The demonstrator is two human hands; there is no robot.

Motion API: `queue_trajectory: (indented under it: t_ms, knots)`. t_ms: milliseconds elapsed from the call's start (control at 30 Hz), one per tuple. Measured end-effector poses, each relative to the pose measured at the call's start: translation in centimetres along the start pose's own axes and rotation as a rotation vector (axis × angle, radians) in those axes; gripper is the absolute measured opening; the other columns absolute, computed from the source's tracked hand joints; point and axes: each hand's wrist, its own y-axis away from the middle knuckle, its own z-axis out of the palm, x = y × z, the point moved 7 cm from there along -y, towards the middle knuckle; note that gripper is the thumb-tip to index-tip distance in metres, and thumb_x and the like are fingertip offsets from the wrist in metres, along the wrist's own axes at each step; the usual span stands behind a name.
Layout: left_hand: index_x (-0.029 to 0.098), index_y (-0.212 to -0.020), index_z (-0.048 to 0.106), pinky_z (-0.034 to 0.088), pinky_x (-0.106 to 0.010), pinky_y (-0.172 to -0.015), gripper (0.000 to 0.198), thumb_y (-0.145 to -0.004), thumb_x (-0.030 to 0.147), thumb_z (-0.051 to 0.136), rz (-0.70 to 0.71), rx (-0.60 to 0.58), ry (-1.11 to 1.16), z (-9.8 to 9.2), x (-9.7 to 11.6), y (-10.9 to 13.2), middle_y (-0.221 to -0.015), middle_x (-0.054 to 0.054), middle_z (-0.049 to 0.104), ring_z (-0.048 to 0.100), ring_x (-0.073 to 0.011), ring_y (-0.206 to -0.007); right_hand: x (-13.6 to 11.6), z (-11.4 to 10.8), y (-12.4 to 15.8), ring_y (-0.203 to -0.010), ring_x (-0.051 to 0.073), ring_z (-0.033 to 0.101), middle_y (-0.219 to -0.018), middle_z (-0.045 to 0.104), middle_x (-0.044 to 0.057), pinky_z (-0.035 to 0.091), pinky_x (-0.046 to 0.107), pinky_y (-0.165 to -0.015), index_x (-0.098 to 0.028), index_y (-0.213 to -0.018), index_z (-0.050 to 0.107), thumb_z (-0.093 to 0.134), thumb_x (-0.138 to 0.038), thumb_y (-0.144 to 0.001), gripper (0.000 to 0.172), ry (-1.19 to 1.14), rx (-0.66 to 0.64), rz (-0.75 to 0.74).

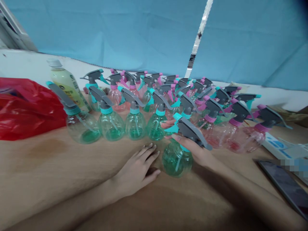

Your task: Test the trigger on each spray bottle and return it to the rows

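Observation:
My right hand [190, 146] is closed around the neck of a green spray bottle [176, 162] with a grey and teal trigger head. That bottle is in front of the others, a little right of the middle; part of its neck is hidden by my fingers. Flat on the table beside it lies my left hand [138, 168], fingers stretched out and holding nothing. Behind my hands stand several more green spray bottles [112, 126] in a row. Pink spray bottles [231, 136] with pink collars stand to the right and farther back.
A red plastic bag [31, 112] lies at the left, near a tall drink bottle [68, 85] with a white cap. On the right, a dark tablet-like device [284, 183] rests on the wooden table [43, 173]. Blue cloth [134, 35] hangs behind everything.

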Motion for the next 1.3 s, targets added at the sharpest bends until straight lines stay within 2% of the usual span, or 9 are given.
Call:
queue_trajectory:
  t_ms: [200, 367, 567, 700, 833, 967, 1100, 1167, 1300]
  knots:
    - [0.012, -0.137, 0.044, 0.030, -0.042, -0.109, 0.054, -0.094, 0.044, 0.047, -0.004, 0.013, 0.006, -0.1, 0.0, 0.0, -0.145, -0.012, 0.041, 0.034, -0.0267, -0.135, 0.4, -0.2, 0.2, -0.064, 0.017, 0.061, -0.070, 0.063, -0.001, 0.054, 0.035, -0.072, -0.028, -0.115, 0.062, 0.058, -0.039, -0.086, 0.031, 0.061, 0.044, 0.041]
    - [0.009, -0.136, 0.045, 0.028, -0.041, -0.110, 0.055, -0.094, 0.044, 0.049, -0.008, 0.001, 0.019, -0.2, 0.0, -0.1, -0.145, -0.014, 0.041, 0.034, -0.0272, -0.135, 0.1, -0.2, 0.1, -0.062, 0.017, 0.060, -0.067, 0.061, -0.001, 0.054, 0.033, -0.069, -0.028, -0.112, 0.064, 0.057, -0.039, -0.086, 0.029, 0.075, 0.037, 0.039]
    - [0.009, -0.135, 0.045, 0.028, -0.042, -0.110, 0.054, -0.094, 0.043, 0.049, -0.002, 0.011, 0.019, -0.2, 0.0, 0.0, -0.145, -0.014, 0.040, 0.035, -0.0275, -0.134, -0.1, -0.1, 0.1, -0.058, 0.014, 0.055, -0.062, 0.054, -0.004, 0.054, 0.033, -0.075, -0.030, -0.110, 0.064, 0.059, -0.036, -0.085, 0.026, 0.042, 0.035, 0.042]
    - [0.010, -0.136, 0.045, 0.029, -0.042, -0.109, 0.054, -0.094, 0.044, 0.047, -0.004, 0.004, 0.007, -0.1, 0.0, 0.0, -0.145, -0.014, 0.040, 0.034, -0.0270, -0.135, -0.2, -0.1, 0.0, -0.065, 0.014, 0.057, -0.078, 0.062, -0.001, 0.054, 0.033, -0.077, -0.030, -0.113, 0.063, 0.059, -0.034, -0.085, 0.028, 0.018, 0.035, 0.027]
    - [0.011, -0.136, 0.044, 0.030, -0.043, -0.109, 0.053, -0.095, 0.044, 0.047, -0.010, 0.002, 0.012, -0.2, 0.0, 0.0, -0.146, -0.013, 0.039, 0.034, -0.0268, -0.135, -0.8, 0.1, -0.1, -0.066, 0.013, 0.056, -0.089, 0.064, 0.000, 0.052, 0.034, -0.082, -0.029, -0.116, 0.061, 0.059, -0.032, -0.085, 0.031, 0.003, 0.023, -0.024]
    - [0.013, -0.137, 0.043, 0.029, -0.043, -0.109, 0.053, -0.095, 0.045, 0.046, -0.008, 0.004, 0.021, -0.1, -0.1, 0.0, -0.146, -0.012, 0.039, 0.033, -0.0268, -0.135, -1.1, 0.2, -0.2, -0.062, 0.013, 0.053, -0.081, 0.063, -0.001, 0.051, 0.037, -0.088, -0.029, -0.115, 0.061, 0.058, -0.031, -0.086, 0.029, 0.018, 0.012, -0.023]
    - [0.013, -0.137, 0.042, 0.030, -0.043, -0.109, 0.053, -0.095, 0.045, 0.046, -0.004, 0.009, 0.012, 0.0, -0.1, 0.1, -0.146, -0.012, 0.038, 0.033, -0.0265, -0.135, -1.3, 0.2, -0.2, -0.056, 0.013, 0.049, -0.068, 0.057, -0.003, 0.052, 0.037, -0.086, -0.029, -0.113, 0.062, 0.057, -0.031, -0.086, 0.027, 0.042, 0.006, -0.029]
    - [0.012, -0.138, 0.042, 0.030, -0.043, -0.109, 0.053, -0.095, 0.045, 0.045, -0.003, 0.002, 0.002, 0.0, 0.0, 0.1, -0.147, -0.012, 0.038, 0.033, -0.0261, -0.135, -1.4, 0.2, -0.2, -0.056, 0.012, 0.049, -0.075, 0.060, -0.003, 0.052, 0.035, -0.084, -0.029, -0.112, 0.062, 0.057, -0.030, -0.087, 0.026, 0.038, 0.010, -0.053]
    - [0.011, -0.137, 0.042, 0.029, -0.042, -0.109, 0.054, -0.095, 0.045, 0.045, -0.005, -0.012, -0.009, -0.1, 0.0, 0.1, -0.146, -0.013, 0.038, 0.031, -0.0259, -0.136, -1.5, 0.2, -0.3, -0.060, 0.010, 0.052, -0.105, 0.063, 0.000, 0.052, 0.033, -0.081, -0.028, -0.110, 0.062, 0.057, -0.028, -0.087, 0.024, 0.029, -0.008, -0.070]
